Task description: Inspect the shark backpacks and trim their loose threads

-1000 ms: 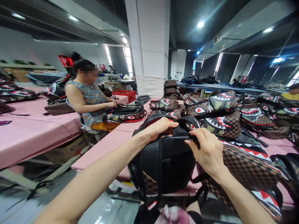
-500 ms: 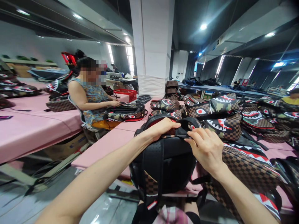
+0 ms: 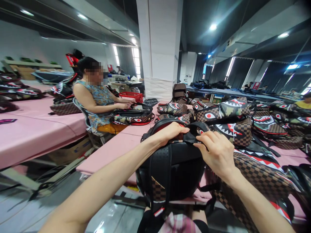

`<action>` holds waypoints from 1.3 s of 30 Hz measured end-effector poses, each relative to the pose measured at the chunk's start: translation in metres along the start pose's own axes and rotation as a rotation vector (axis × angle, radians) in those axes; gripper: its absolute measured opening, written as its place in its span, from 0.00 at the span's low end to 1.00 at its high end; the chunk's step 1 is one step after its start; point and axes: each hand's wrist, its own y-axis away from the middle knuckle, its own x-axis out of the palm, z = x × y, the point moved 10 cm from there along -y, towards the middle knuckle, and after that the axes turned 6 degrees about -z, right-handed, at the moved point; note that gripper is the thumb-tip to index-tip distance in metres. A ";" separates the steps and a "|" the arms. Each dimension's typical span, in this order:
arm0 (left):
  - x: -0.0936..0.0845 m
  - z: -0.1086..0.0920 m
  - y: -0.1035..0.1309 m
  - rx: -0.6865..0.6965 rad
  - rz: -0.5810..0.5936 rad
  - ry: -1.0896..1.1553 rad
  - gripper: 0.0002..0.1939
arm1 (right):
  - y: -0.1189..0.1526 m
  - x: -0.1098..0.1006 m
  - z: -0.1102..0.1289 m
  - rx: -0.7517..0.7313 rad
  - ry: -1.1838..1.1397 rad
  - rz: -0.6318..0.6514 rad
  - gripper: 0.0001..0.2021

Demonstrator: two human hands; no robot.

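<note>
A black backpack (image 3: 184, 171) stands upright in front of me at the table's edge, its back panel and padded shoulder strap facing me. My left hand (image 3: 171, 132) reaches over its top and is closed, pinching the black fabric near the opening. On the other side of the same fabric, my right hand (image 3: 217, 152) is closed too, thumb and fingertips gripping the edge by the top handle. A brown checkered patch shows low on the strap. The inside of the backpack is mostly hidden by my hands.
Several checkered backpacks with shark-mouth prints (image 3: 233, 129) are piled on the pink table (image 3: 107, 152) to the right. At the left, a seated person (image 3: 93, 97) handles another backpack (image 3: 136, 116). A red crate (image 3: 131, 96) stands by the white pillar (image 3: 160, 48).
My hands keep their grip on the backpack's top edge, barely shifting. The seated person's hands have moved, and the top of that person's backpack looks raised.
</note>
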 end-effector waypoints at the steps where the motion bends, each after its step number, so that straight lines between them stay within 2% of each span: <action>1: 0.000 0.000 0.000 0.005 0.001 0.003 0.15 | 0.000 0.001 0.001 -0.007 0.005 0.007 0.05; 10: 0.003 -0.008 0.003 0.081 0.013 -0.022 0.15 | -0.009 0.001 0.008 -0.095 0.066 0.043 0.04; 15: 0.002 -0.006 0.003 0.063 0.011 0.019 0.14 | -0.013 0.002 0.006 -0.084 -0.018 0.097 0.05; 19: 0.004 -0.003 0.003 0.038 0.044 0.031 0.14 | -0.011 -0.001 0.005 -0.064 -0.017 0.079 0.04; 23: 0.000 -0.005 0.001 0.076 0.020 0.031 0.14 | -0.010 0.000 0.010 -0.100 0.043 0.060 0.03; 28: 0.001 -0.004 0.001 0.049 0.031 0.040 0.13 | -0.010 0.000 -0.002 -0.014 -0.176 0.068 0.04; 30: 0.001 -0.004 0.003 0.037 0.030 0.026 0.13 | -0.008 -0.002 -0.002 -0.005 -0.238 0.082 0.08; 33: 0.002 -0.005 0.004 0.032 0.027 0.017 0.13 | -0.005 0.000 0.013 -0.092 -0.178 0.114 0.15; 36: 0.003 -0.008 0.006 0.060 0.028 -0.002 0.13 | -0.009 0.009 0.036 -0.227 -0.099 0.155 0.13; 39: 0.003 -0.011 0.008 0.095 0.028 -0.011 0.11 | -0.019 0.024 0.045 -0.283 -0.071 0.243 0.14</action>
